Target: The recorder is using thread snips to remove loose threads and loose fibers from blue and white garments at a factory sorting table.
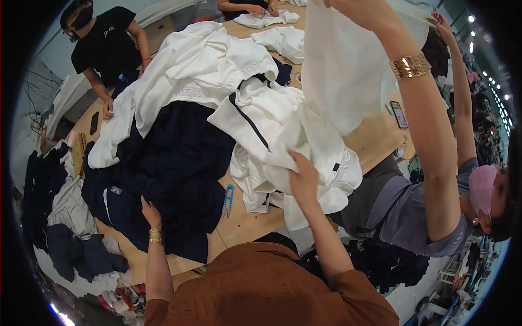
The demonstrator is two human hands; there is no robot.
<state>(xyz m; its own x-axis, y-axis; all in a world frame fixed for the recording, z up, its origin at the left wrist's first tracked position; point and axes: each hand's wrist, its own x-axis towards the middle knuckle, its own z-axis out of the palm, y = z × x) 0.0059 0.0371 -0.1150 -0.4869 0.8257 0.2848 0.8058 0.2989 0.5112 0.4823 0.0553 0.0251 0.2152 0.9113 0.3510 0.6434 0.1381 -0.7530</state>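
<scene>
My right hand (304, 177) grips a white garment (312, 130) with a dark navy stripe and a small dark label, and part of the cloth is lifted. My left hand (151, 213), with a gold bracelet at its wrist, is closed on the near left part of a navy garment (179, 141). Dark cloth partly hides those fingers. A small light mark and a white strip show on the navy fabric beside the left hand. Blue-handled thread snips (228, 201) lie on the wooden table (239, 225) between my hands.
More white garments (201, 60) are heaped across the far side. At right, a masked co-worker (418, 212) holds up a white cloth panel (348, 65). Another person (106, 49) touches white cloth at far left. Phones (398, 114) and dark and grey clothes (70, 212) lie around the edges.
</scene>
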